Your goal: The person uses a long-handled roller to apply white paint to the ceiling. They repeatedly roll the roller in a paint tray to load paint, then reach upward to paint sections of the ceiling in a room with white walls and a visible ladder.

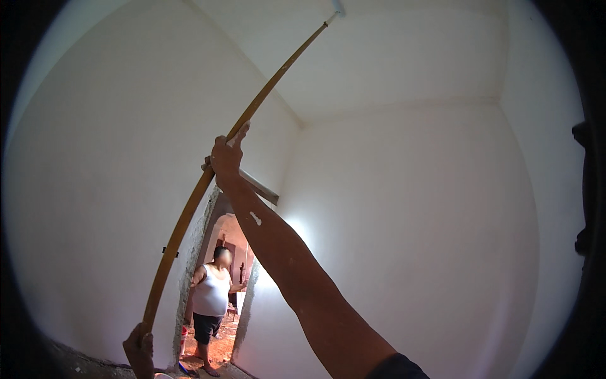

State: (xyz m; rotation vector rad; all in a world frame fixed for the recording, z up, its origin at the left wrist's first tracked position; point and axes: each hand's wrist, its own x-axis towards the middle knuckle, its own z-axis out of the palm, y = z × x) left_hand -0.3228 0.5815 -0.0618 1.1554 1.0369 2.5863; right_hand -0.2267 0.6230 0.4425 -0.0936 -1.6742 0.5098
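Note:
A long wooden pole (189,215) slants from the lower left up to the ceiling. At its upper tip is a paint roller (339,9), up against the ceiling near the top edge of the view. My right hand (226,156) is wrapped round the pole about midway, with one finger stretched along it. White paint marks show on my right arm. Lower down, my left hand (140,351) grips the pole near its bottom end; part of that hand is cut off by the lower edge.
A person (212,294) in a white sleeveless top and dark shorts stands in a rough-edged doorway (245,316) ahead. A white wall (95,189) runs along the left, another wall (404,240) on the right. The ceiling (404,57) is overhead.

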